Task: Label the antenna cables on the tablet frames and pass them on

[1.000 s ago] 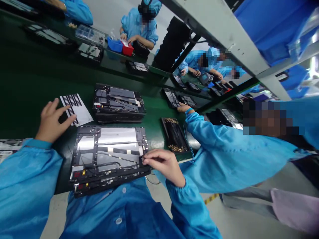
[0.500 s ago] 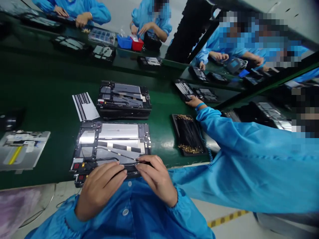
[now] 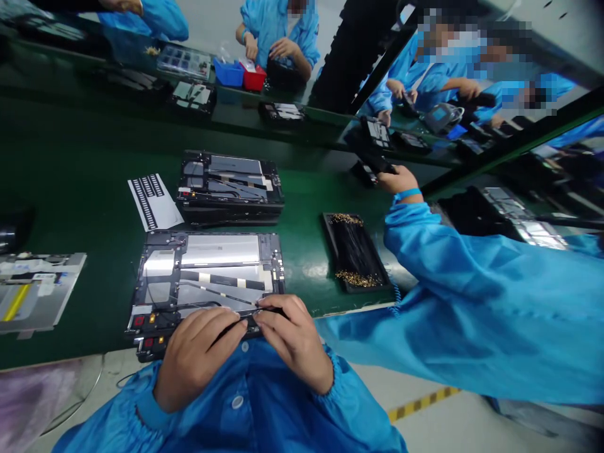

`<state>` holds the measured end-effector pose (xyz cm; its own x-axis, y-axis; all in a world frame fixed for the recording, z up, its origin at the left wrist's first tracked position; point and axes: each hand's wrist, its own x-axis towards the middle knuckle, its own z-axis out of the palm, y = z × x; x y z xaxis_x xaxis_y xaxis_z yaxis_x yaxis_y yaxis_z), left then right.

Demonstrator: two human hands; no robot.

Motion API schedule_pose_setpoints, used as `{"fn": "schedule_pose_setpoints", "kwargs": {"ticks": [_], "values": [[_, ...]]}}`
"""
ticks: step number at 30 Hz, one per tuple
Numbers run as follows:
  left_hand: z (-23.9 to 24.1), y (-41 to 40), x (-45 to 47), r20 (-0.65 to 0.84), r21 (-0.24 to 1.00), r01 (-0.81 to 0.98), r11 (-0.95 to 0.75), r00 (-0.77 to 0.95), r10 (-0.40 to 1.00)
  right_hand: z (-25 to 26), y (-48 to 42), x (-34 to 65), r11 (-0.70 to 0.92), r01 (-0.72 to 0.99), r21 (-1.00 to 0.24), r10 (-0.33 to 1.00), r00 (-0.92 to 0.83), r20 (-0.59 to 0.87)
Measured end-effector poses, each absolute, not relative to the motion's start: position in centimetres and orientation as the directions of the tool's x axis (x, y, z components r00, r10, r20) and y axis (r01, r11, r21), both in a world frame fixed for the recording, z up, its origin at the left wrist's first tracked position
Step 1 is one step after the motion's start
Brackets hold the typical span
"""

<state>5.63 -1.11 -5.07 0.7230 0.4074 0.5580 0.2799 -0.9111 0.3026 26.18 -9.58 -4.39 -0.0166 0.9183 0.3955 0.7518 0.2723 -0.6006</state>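
Note:
An open tablet chassis (image 3: 219,251) with silver battery panels and black flex strips lies on the green bench, on top of a similar unit. A thin black cable (image 3: 189,306) runs along its near edge toward my fingers. My left hand (image 3: 198,358) is closed at that edge, its fingertips pressed together on the cable. Close on its right, my right hand (image 3: 295,336) pinches at the same edge, with a bit of black cable showing at its fingertips. Both hands partly cover the chassis's near side.
Beyond it stands a stack of chassis units (image 3: 231,189), beside a white label sheet (image 3: 153,201). A black tray of gold-tipped cables (image 3: 356,251) sits at right. A silver panel (image 3: 38,292) lies at left. A co-worker's hand (image 3: 401,182) holds a dark unit.
The co-worker on the right has lifted and tilted a unit. My left hand has shifted slightly toward my right hand; my right hand stays almost in place. The view has moved a little.

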Motion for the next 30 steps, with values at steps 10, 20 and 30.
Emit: {"fn": "schedule_pose_setpoints", "kwargs": {"ticks": [10, 20, 30], "values": [[-4.4, -1.1, 6.8, 0.565, 0.330, 0.332, -0.884, 0.681, 0.467, -4.5, -9.6, 26.0, 0.263, 0.757, -0.598, 0.914, 0.002, 0.405], [-3.5, -1.1, 7.6, 0.497, 0.377, 0.377, -0.846, 0.688, 0.528, -5.1, -9.6, 26.1, 0.273, 0.639, -0.720, 0.891, 0.114, 0.439], [-2.8, -0.8, 8.1, 0.469, 0.385, 0.406, -0.829, 0.687, 0.555, -5.2, -9.4, 26.1, 0.277, 0.697, -0.662, 0.876, 0.099, 0.471]]}}
